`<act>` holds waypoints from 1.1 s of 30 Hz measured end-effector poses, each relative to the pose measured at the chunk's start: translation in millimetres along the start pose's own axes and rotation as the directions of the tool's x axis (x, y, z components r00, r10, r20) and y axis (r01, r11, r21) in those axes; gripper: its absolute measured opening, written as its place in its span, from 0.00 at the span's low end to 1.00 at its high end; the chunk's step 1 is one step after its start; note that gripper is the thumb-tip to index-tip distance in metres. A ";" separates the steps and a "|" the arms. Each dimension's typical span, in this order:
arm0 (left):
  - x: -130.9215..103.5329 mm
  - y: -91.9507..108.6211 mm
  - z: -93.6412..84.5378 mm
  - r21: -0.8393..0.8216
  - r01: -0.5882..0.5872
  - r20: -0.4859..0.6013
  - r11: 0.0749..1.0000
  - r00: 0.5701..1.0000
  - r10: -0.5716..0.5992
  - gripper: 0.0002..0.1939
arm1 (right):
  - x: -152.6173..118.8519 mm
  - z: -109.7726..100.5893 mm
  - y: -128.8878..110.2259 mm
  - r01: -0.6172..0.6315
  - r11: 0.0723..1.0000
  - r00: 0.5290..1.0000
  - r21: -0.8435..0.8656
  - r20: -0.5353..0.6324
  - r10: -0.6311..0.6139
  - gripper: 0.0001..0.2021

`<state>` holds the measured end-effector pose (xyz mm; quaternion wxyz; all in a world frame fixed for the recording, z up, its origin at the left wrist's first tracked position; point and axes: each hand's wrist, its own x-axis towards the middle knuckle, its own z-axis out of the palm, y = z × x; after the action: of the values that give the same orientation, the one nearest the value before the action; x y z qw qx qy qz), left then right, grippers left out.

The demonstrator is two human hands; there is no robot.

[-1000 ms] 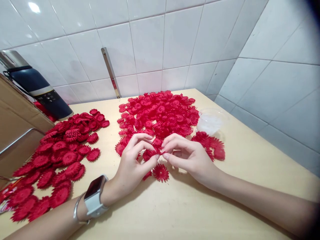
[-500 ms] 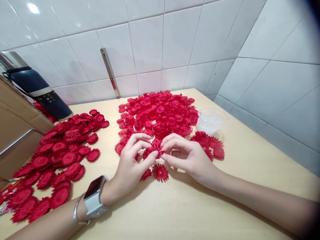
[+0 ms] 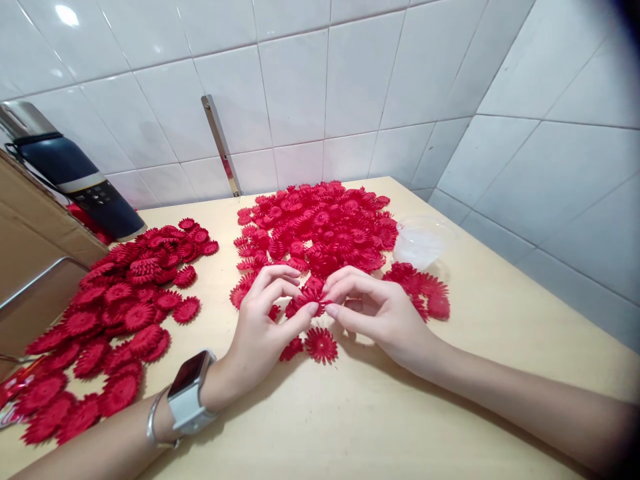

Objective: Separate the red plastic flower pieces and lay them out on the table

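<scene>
Between my hands is a red fringed fabric flower (image 3: 305, 303), partly covered by the fingers. My left hand (image 3: 270, 307), with a watch and a bangle on its wrist, pinches the flower's left side between thumb and fingers. On the other side, the thumb and fingertips of my right hand (image 3: 375, 303) close on the flower's edge. Just below them a loose red flower (image 3: 321, 345) lies flat on the table, with a smaller red piece (image 3: 291, 349) beside it, partly behind my left hand. A big heap of red flowers (image 3: 325, 220) spreads behind my hands.
Another pile of red flowers (image 3: 135, 293) covers the table's left side. A dark blue flask (image 3: 80, 177) and a cardboard box (image 3: 45, 233) stand at the left. A clear plastic bowl (image 3: 425, 241) sits right of the heap. Tiled walls (image 3: 295, 80) border the table's back and right.
Almost nothing differs. My right fingertips have shifted very slightly to the right at the flower's edge; my left hand stays in place on it.
</scene>
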<state>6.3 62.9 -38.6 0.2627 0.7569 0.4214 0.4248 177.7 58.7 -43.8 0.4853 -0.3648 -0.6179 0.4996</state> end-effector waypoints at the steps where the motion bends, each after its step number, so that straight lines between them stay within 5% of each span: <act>1: -0.1 0.1 0.0 -0.002 0.005 0.000 1.000 1.000 -0.005 0.05 | 0.1 -0.1 0.0 0.002 1.000 1.000 -0.001 -0.004 -0.002 0.03; 11: 0.6 2.3 0.7 -0.021 -0.009 -0.070 1.000 0.998 0.008 0.07 | 0.2 -0.9 0.1 0.005 1.000 1.000 0.003 -0.028 -0.005 0.04; 17: 0.5 3.9 0.0 0.033 -0.108 0.007 0.994 0.994 0.108 0.06 | -0.2 -0.8 -1.0 0.007 1.000 1.000 0.012 0.011 -0.007 0.04; 33: 0.4 5.6 -0.4 0.015 -0.088 0.028 0.996 0.996 0.087 0.05 | 0.9 -0.6 -0.6 -0.108 0.982 0.990 0.158 0.102 0.092 0.05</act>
<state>8.4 60.4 -34.0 0.2433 0.7825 0.3879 0.4221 178.0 59.5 -43.0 0.4581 -0.3307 -0.5780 0.5888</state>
